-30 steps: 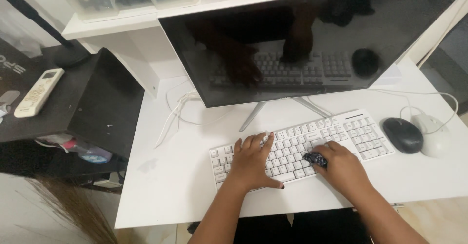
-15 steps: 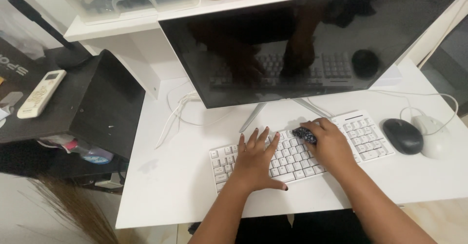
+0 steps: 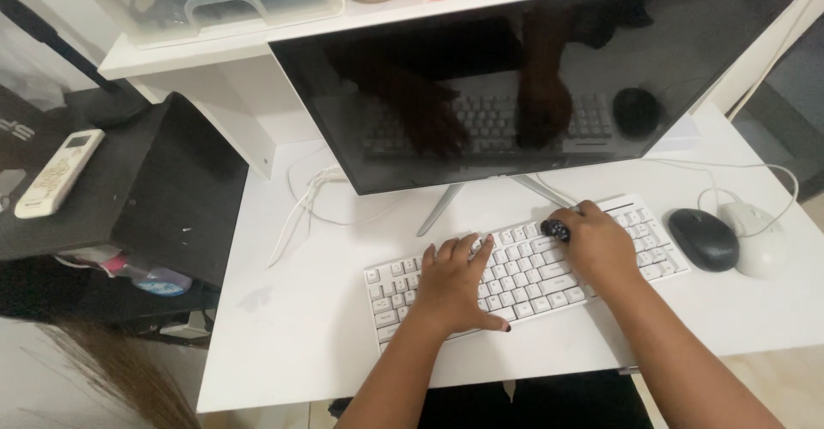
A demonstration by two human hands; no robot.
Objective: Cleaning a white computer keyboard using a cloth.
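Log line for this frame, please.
left hand flat on white keyboard | right hand presses dark cloth on keys

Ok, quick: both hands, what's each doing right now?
Left hand: open, flat on the white keyboard, holding nothing.
Right hand: closed on a small dark cloth at the keyboard's top rows.

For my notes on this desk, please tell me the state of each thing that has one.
monitor: screen dark, upright on its stand
keyboard: flat on desk
left hand: spread flat on keys
right hand: closed around small dark cloth
black mouse: untouched
white mouse: untouched, corded
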